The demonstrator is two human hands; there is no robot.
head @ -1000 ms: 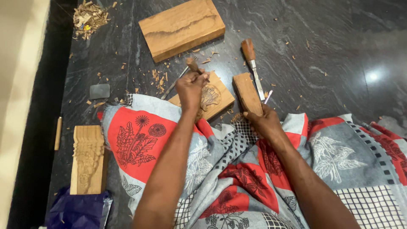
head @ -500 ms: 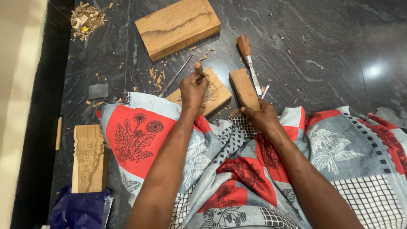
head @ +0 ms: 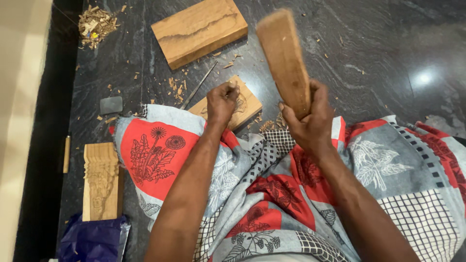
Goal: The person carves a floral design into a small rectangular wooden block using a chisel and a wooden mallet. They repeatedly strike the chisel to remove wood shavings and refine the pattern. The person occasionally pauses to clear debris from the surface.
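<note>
Your dark stone floor [head: 378, 53] fills the view, with the patterned red and grey cloth [head: 272, 194] over your lap spread across the lower half, much as it lay half a second ago. At 12 o'clock the large plain wooden block [head: 199, 31] rests flat on the floor, unmoved, and at 9 o'clock the long carved wooden piece [head: 101, 179] lies beside the cloth's edge, just above a blue plastic bag [head: 92, 240]. What has changed is your right hand [head: 310, 121]: it is clenched around the lower end of the wooden mallet [head: 284, 58], which half a second ago sat low by the carving and is now raised, tilted toward 11 o'clock and well clear of the floor. Your left hand [head: 222, 102] stays closed in a fist over the small carved block [head: 242, 104], which lies at the cloth's upper edge near the centre; it seems to grip a chisel there, though the tool itself is mostly hidden. A thin metal rod [head: 199, 90] lies just left of that block. Wood chips [head: 97, 22] are heaped at 11 o'clock.
</note>
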